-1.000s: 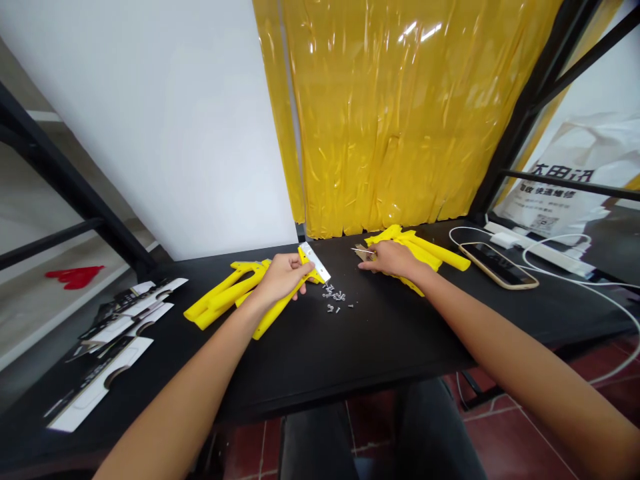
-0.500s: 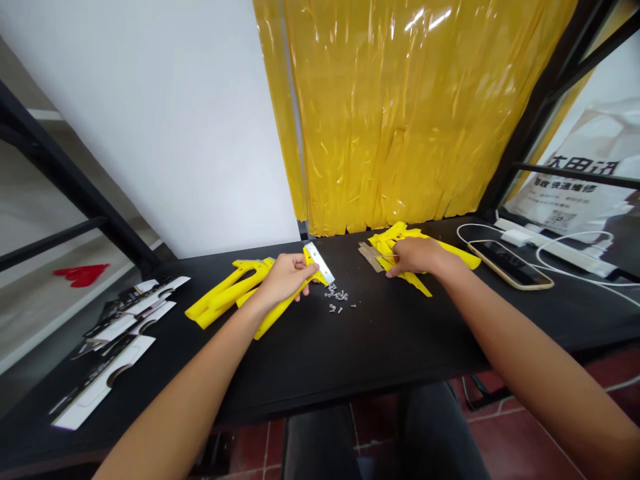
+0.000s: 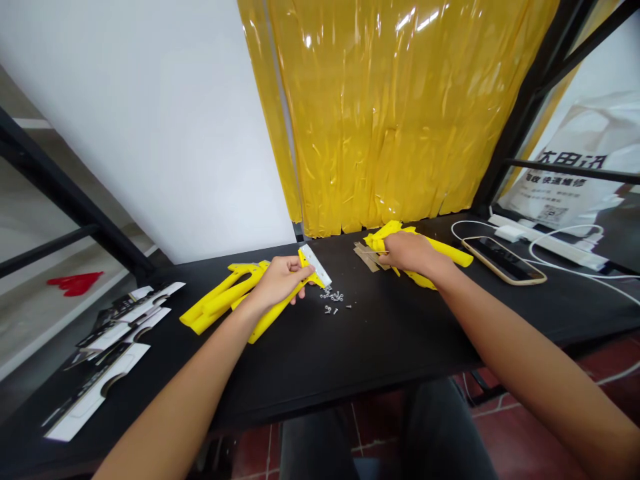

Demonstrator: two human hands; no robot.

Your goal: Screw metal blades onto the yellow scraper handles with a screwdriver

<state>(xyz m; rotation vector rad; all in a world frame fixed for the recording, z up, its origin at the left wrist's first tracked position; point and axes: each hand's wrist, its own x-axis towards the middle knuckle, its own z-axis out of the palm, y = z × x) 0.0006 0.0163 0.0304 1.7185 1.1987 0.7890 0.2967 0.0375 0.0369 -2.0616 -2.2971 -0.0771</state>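
Observation:
My left hand (image 3: 281, 280) is closed around a yellow scraper (image 3: 270, 323) that has a silver metal blade plate (image 3: 316, 267) across its head. More yellow scraper handles (image 3: 213, 308) lie beside it on the left. Just below the blade, several small loose screws (image 3: 334, 296) are scattered on the black table. Over a pile of yellow plastic parts (image 3: 387, 230) on the right, my right hand (image 3: 411, 253) has its fingers curled. A thin metal rod (image 3: 371, 252) sticks out leftward from these fingers; its other end is hidden. Brown cardboard pieces (image 3: 368, 259) lie under the rod.
Black and white printed cards (image 3: 117, 373) are piled at the left of the table (image 3: 350, 360). A phone (image 3: 503, 260), white cables and a power strip (image 3: 555, 243) lie at the right. Yellow plastic curtain strips (image 3: 400, 120) and a white panel (image 3: 165, 120) stand behind.
The view has shifted slightly. My right hand has shifted a little over the yellow parts, and one pointed part below it is now mostly covered. My left hand still grips the scraper.

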